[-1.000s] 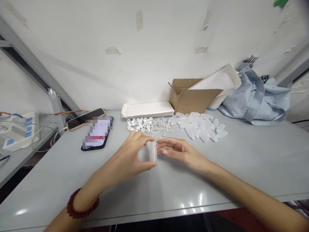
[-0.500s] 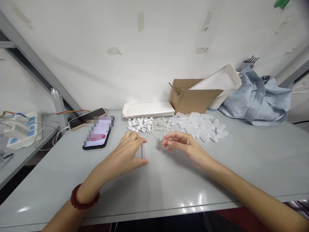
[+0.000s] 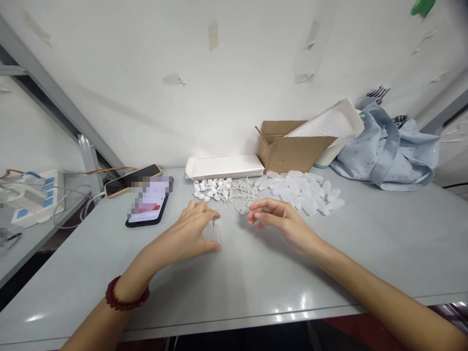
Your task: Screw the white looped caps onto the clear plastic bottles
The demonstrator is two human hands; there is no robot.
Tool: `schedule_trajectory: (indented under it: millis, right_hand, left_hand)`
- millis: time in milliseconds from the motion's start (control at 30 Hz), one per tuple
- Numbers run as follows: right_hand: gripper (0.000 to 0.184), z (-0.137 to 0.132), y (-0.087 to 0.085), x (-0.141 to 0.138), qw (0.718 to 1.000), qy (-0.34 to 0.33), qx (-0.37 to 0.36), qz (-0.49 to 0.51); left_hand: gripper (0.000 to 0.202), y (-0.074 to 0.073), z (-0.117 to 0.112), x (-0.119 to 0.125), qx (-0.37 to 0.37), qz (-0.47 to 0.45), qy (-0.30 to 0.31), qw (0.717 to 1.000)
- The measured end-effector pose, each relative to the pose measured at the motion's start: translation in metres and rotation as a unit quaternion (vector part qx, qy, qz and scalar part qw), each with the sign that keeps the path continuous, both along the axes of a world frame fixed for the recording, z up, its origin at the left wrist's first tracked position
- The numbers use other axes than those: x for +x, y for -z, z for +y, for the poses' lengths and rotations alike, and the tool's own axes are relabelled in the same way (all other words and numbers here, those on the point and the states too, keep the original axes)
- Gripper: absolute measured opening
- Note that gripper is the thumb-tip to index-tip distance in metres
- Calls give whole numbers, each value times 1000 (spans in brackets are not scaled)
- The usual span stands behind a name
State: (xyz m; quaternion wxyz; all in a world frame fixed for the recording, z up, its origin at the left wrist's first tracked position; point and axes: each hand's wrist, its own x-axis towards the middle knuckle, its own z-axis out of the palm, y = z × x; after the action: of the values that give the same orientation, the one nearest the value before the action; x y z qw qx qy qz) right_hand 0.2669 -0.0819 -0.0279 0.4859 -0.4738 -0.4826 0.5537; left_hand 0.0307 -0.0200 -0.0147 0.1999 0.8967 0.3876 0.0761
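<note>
My left hand (image 3: 195, 224) is over the table, thumb and index finger spread wide apart. Between them lie clear see-through pieces (image 3: 212, 233), close to the fingertips and hard to make out against the grey surface. The other left fingers are partly hidden behind the hand. To the right, my right hand (image 3: 276, 219) hovers with loosely bent fingers, the thumb apart from them, and nothing shows in it. Just beyond its fingertips are thin white cords (image 3: 244, 190). Small white caps (image 3: 212, 187) are piled left of the cords, and frosted oval pieces (image 3: 303, 190) lie to the right.
Behind the piles stand a flat white box (image 3: 224, 166) and an open cardboard box (image 3: 298, 153) with white trays leaning out. A blue cloth bag (image 3: 391, 151) sits at the right. Two phones, one lit (image 3: 149, 202), lie left. A power strip (image 3: 38, 197) is at far left.
My left hand has shifted slightly left and away from my right hand. More of the clear pieces shows between its thumb and finger. My right hand has hardly moved.
</note>
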Motion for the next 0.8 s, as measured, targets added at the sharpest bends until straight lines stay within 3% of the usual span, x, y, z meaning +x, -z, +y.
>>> schedule_trajectory:
  millis: [300, 467, 533, 633, 700, 800]
  right_hand:
    - [18, 5, -3, 8, 998, 46, 30, -20]
    - [18, 13, 0, 17, 978, 113, 89, -149]
    - [16, 18, 3, 24, 951, 141, 143, -234]
    - [19, 27, 11, 38, 878, 168, 238, -379]
    - [25, 35, 18, 47, 823, 157, 293, -460]
    - [33, 44, 28, 58, 774, 127, 312, -536]
  left_hand:
    - [53, -7, -2, 5, -41, -19, -10, 999]
    - [30, 4, -10, 28, 86, -57, 27, 994]
    - [31, 8, -14, 38, 135, -20, 55, 989]
    - [34, 13, -18, 48, 165, 39, 70, 983]
    - [36, 15, -16, 49, 153, 56, 75, 984]
    - [37, 16, -13, 48, 120, 50, 80, 988]
